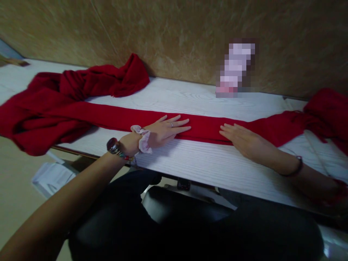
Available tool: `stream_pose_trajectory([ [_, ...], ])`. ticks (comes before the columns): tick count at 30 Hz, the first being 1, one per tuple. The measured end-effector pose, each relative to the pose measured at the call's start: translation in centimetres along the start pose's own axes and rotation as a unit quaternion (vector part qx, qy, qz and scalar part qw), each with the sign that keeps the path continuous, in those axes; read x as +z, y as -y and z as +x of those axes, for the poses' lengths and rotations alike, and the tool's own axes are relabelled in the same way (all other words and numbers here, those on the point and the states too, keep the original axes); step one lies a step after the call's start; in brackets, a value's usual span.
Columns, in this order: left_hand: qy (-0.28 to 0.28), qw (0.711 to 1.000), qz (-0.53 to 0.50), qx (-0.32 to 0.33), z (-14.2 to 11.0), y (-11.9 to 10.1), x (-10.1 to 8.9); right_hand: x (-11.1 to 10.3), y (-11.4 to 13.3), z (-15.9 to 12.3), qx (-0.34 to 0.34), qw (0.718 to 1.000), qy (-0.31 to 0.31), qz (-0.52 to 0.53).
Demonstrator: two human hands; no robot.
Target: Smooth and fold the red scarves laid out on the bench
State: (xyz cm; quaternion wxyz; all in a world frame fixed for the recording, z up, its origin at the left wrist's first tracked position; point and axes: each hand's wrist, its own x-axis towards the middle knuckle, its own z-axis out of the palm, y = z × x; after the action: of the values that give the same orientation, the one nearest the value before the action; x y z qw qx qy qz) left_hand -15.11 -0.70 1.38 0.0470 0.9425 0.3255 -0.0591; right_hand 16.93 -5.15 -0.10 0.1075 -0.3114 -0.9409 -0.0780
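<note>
A long red knitted cloth [116, 115], scarf-like, runs across the white wood-grain table [174, 159]. Its middle stretch lies flat as a narrow folded band, while the left part is bunched in loose folds. At the right the band narrows and twists toward another red heap. My left hand [164, 131] rests palm down on the band, fingers spread. To its right, my right hand [241, 141] lies flat with its fingertips on the cloth, fingers stretched and close together. Neither hand grips anything.
A blurred-out pinkish card or packet [235, 70] leans against the brown marbled wall [176, 40] behind the table. On the floor at the lower left is a white box [53, 177]. My dark-clothed legs are below the table's front edge.
</note>
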Motion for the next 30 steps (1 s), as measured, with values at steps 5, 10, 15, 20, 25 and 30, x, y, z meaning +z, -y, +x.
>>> stream_pose_trajectory([
  [5,0.021,1.000,0.006,-0.009,-0.3,-0.5,0.1,0.3,0.0,-0.4,-0.018,1.000,0.011,-0.004],
  [10,0.019,1.000,0.004,-0.007,-0.2,-0.5,0.0,0.0,0.0,-0.2,-0.016,1.000,0.016,0.014],
  [15,-0.042,0.999,0.003,0.012,0.2,-1.0,-0.1,-0.3,-0.1,-0.1,-0.007,0.999,0.031,0.029],
  [20,-0.080,0.997,0.000,0.023,1.9,-2.3,0.0,-0.4,-0.1,0.0,-0.003,0.998,0.043,0.034],
  [25,-0.062,0.998,0.002,0.012,4.1,-3.7,0.4,-0.4,0.0,0.2,-0.002,0.998,0.055,0.035],
  [30,-0.035,0.999,0.004,0.019,4.4,-3.8,0.4,-0.7,-0.3,-0.1,0.003,0.998,0.064,0.030],
])
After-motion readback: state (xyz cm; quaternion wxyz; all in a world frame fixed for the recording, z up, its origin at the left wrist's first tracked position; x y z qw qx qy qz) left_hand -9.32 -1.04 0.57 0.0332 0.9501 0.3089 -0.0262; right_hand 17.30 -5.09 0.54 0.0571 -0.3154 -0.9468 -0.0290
